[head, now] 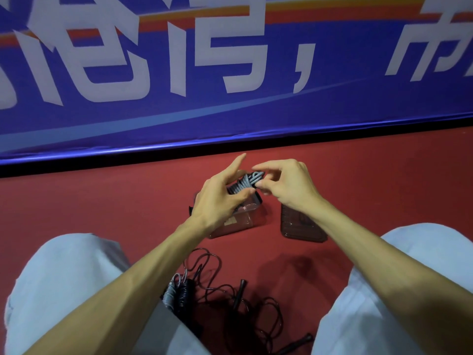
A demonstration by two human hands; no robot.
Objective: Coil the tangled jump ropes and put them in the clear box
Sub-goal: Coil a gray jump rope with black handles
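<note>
Head cam: left hand (220, 198) is gripping the grey rope bundle (245, 182), thumb pressing in from below and index finger sticking straight up, off the rope. Right hand (284, 183) is pinching the bundle's near end w/ thumb and fingertips, probably tucking the last turn. The bundle is hanging in the air directly over the clear box (238, 226), not yet inside.

Risks: w/ only a pinch securing that end, the wrap is likely springing open if the right hand lets go early, and the turns are then spilling over the box rim. The box looks light and is sitting half under the left wrist, so a low wrist is probably knocking it sideways on the way down. The box lid (302, 226) is lying just beside it, under the right forearm, at risk of getting swept.

Room: open red floor (384, 188) is stretching right and left of the box. The blue banner wall (230, 119) is closing off the far side, near the fingertips. Closer in, the loose black jump rope (240, 293) and its spiral coils (176, 294) are sprawling between the knees, well apart from the box, so a forearm dragging back is risking a snag.
</note>
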